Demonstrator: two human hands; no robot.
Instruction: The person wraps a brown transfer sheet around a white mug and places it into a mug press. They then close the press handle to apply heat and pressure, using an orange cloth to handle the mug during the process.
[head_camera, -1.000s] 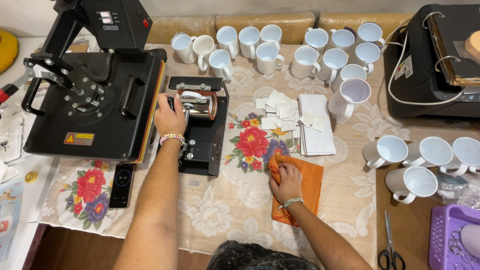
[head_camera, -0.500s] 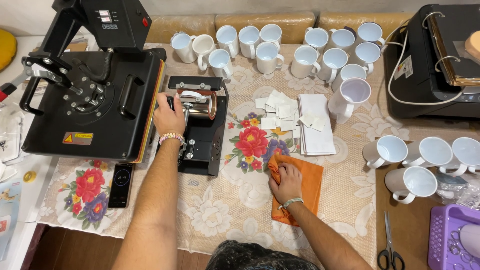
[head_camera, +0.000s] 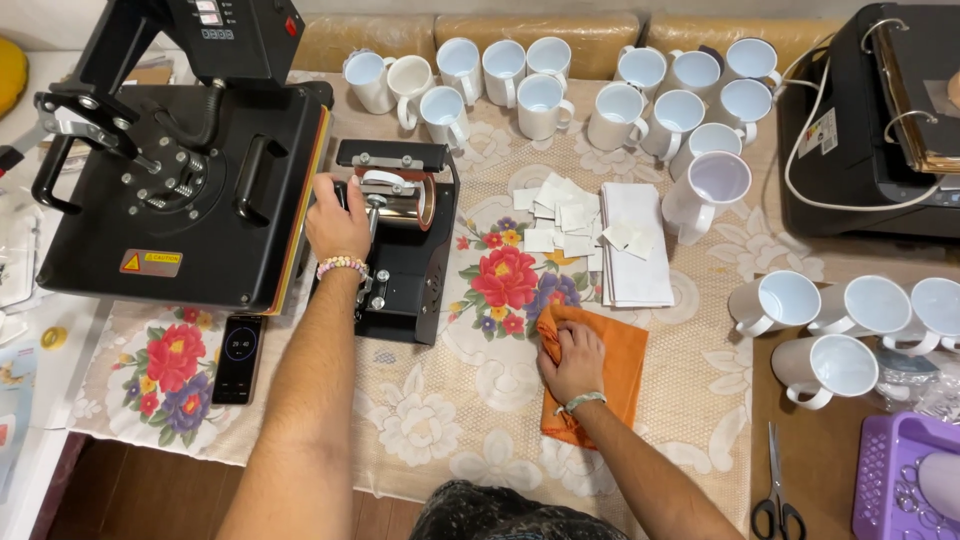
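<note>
My left hand (head_camera: 338, 220) rests against the left side of a small black mug press (head_camera: 395, 240), gripping its handle next to the shiny cylinder heater (head_camera: 405, 200). My right hand (head_camera: 573, 360) lies flat on an orange cloth (head_camera: 610, 375) spread on the floral tablecloth (head_camera: 480, 400), fingers bunching its upper left corner. Both wrists wear beaded bracelets.
A large black flat heat press (head_camera: 180, 170) stands at the left, a phone (head_camera: 238, 357) in front of it. Several white mugs (head_camera: 545, 95) crowd the back and right side. Paper slips (head_camera: 635, 245), scissors (head_camera: 775, 490), a purple basket (head_camera: 905, 480) and a black printer (head_camera: 880, 120) are at the right.
</note>
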